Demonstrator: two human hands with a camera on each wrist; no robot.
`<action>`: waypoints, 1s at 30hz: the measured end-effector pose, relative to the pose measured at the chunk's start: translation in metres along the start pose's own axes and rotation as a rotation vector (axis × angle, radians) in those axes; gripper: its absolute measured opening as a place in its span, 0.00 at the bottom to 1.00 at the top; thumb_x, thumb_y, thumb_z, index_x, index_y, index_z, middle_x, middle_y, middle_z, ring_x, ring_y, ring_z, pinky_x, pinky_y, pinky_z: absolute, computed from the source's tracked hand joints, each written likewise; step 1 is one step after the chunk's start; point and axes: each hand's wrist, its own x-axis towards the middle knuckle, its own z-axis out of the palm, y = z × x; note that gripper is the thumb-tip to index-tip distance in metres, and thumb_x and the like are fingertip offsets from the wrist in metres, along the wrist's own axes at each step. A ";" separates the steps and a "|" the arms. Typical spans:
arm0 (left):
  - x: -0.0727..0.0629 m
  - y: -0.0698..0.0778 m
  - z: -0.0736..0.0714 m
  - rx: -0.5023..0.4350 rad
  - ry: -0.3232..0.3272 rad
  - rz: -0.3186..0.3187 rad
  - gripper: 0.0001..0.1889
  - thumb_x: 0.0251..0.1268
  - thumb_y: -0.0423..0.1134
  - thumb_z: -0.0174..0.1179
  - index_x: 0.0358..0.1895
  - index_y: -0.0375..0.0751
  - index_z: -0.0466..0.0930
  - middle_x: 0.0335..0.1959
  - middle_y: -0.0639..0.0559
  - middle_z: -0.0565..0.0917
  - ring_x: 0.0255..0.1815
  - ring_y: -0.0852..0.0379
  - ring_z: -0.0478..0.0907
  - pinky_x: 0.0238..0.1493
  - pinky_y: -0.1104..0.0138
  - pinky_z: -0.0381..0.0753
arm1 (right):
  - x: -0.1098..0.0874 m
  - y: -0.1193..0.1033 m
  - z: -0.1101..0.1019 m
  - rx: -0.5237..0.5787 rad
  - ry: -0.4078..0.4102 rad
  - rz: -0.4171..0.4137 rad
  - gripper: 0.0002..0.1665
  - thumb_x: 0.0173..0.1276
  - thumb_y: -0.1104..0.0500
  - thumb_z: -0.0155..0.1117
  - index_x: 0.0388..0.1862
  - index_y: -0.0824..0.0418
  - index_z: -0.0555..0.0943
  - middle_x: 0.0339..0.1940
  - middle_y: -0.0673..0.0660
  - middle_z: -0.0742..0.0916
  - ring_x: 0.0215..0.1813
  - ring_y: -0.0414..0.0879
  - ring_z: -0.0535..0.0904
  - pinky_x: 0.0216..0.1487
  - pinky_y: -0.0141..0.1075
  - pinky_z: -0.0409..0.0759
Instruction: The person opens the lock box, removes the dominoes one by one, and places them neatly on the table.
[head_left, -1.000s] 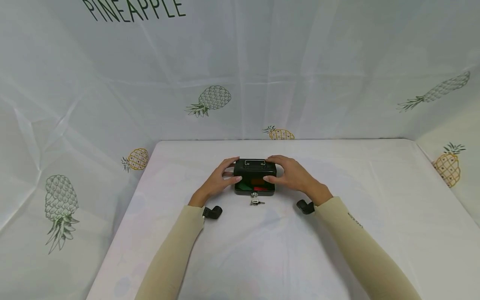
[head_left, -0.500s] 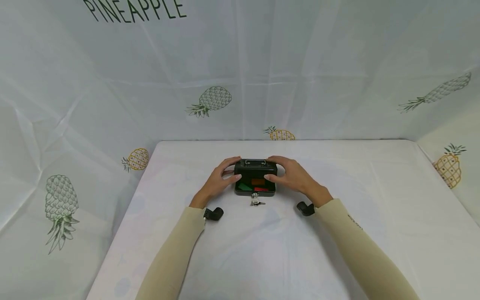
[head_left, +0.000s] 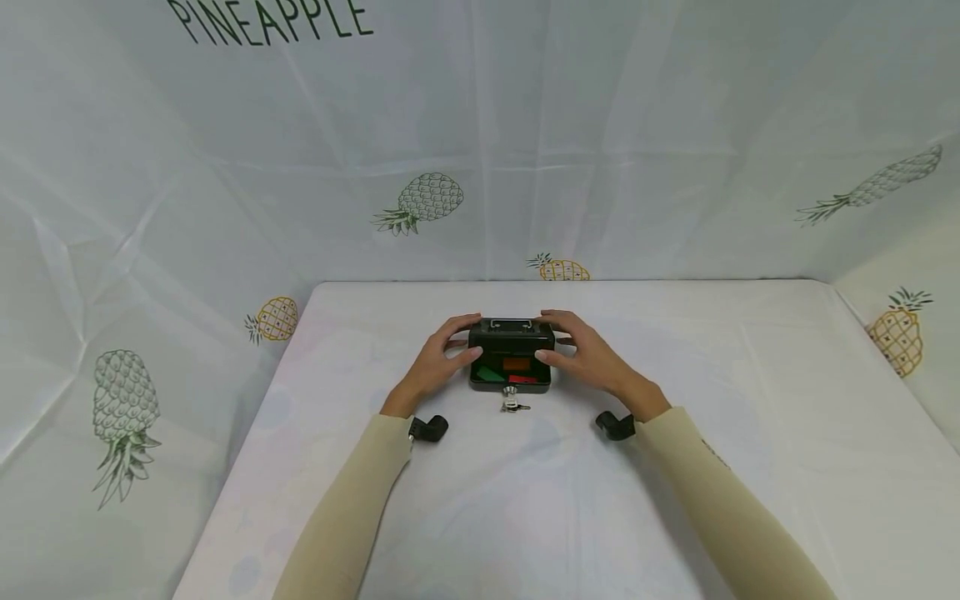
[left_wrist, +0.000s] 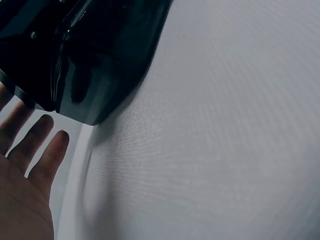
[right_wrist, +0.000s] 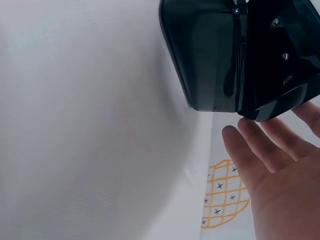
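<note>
A small black cash box [head_left: 512,342] stands on the white-covered table with its lid raised and a metal handle on the lid. Red [head_left: 522,379], green [head_left: 491,374] and orange [head_left: 516,364] pieces show inside; their kind is too small to tell. Keys [head_left: 512,405] hang at the front lock. My left hand [head_left: 437,359] holds the lid's left end, thumb in front and index finger at the top. At the right end, my right hand [head_left: 585,354] holds the lid the same way. Both wrist views show the other fingers extended beside the lid's edge.
The table [head_left: 480,500] wears a pale cloth. Behind it hangs a white pineapple-print sheet [head_left: 645,167], which also covers the left and right sides. Black wrist cameras [head_left: 430,429] sit at both sleeve cuffs.
My right hand has shifted slightly rightward, its thumb nearer the box's right edge and its fingers more spread. The left hand and the cash box stay nearly still.
</note>
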 end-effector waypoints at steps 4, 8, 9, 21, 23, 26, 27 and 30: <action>0.001 0.002 0.000 0.003 -0.001 -0.009 0.30 0.79 0.39 0.63 0.80 0.41 0.67 0.80 0.43 0.68 0.80 0.43 0.64 0.79 0.49 0.71 | -0.001 0.005 0.000 0.052 0.011 -0.012 0.34 0.78 0.59 0.68 0.78 0.64 0.70 0.80 0.66 0.70 0.81 0.62 0.65 0.78 0.60 0.73; 0.003 0.002 0.000 -0.003 0.000 -0.012 0.30 0.79 0.36 0.61 0.80 0.39 0.67 0.80 0.42 0.68 0.80 0.43 0.64 0.79 0.49 0.72 | -0.002 0.010 0.000 0.123 0.018 -0.025 0.33 0.78 0.63 0.66 0.78 0.65 0.69 0.80 0.67 0.70 0.80 0.64 0.66 0.78 0.60 0.72; 0.003 0.002 0.000 -0.007 0.001 -0.011 0.30 0.79 0.35 0.61 0.80 0.39 0.67 0.79 0.42 0.68 0.80 0.42 0.64 0.79 0.49 0.72 | -0.002 0.011 0.000 0.141 0.019 -0.024 0.33 0.78 0.64 0.66 0.79 0.65 0.69 0.80 0.67 0.70 0.80 0.64 0.66 0.78 0.60 0.72; 0.002 0.001 0.003 -0.052 0.017 0.000 0.29 0.79 0.33 0.60 0.79 0.34 0.66 0.78 0.38 0.69 0.79 0.38 0.65 0.77 0.46 0.72 | -0.006 0.012 0.005 0.210 0.020 -0.023 0.33 0.80 0.65 0.63 0.80 0.67 0.67 0.80 0.68 0.70 0.79 0.66 0.67 0.78 0.60 0.72; 0.003 0.001 0.004 -0.058 0.022 -0.004 0.28 0.80 0.33 0.60 0.79 0.35 0.66 0.78 0.38 0.69 0.80 0.39 0.65 0.78 0.45 0.71 | -0.005 0.012 0.005 0.218 0.026 -0.014 0.33 0.80 0.64 0.62 0.80 0.66 0.66 0.80 0.68 0.69 0.79 0.67 0.67 0.78 0.61 0.71; 0.004 0.002 0.004 -0.062 0.026 -0.021 0.28 0.81 0.34 0.59 0.79 0.34 0.66 0.78 0.39 0.69 0.80 0.38 0.64 0.79 0.44 0.70 | -0.005 0.012 0.006 0.236 0.034 0.010 0.33 0.81 0.63 0.61 0.80 0.65 0.66 0.81 0.68 0.68 0.79 0.69 0.67 0.79 0.62 0.70; 0.004 0.002 0.004 -0.064 0.029 -0.027 0.28 0.81 0.34 0.59 0.79 0.35 0.66 0.78 0.39 0.69 0.80 0.39 0.64 0.79 0.45 0.70 | -0.004 0.012 0.006 0.242 0.035 0.019 0.32 0.82 0.63 0.61 0.80 0.65 0.66 0.81 0.68 0.68 0.79 0.70 0.67 0.79 0.63 0.69; 0.004 0.003 0.005 -0.066 0.034 -0.032 0.27 0.82 0.35 0.58 0.78 0.35 0.67 0.78 0.37 0.68 0.80 0.37 0.64 0.79 0.43 0.69 | -0.003 0.012 0.007 0.255 0.044 0.033 0.32 0.82 0.63 0.60 0.80 0.65 0.67 0.81 0.69 0.68 0.79 0.71 0.66 0.79 0.64 0.68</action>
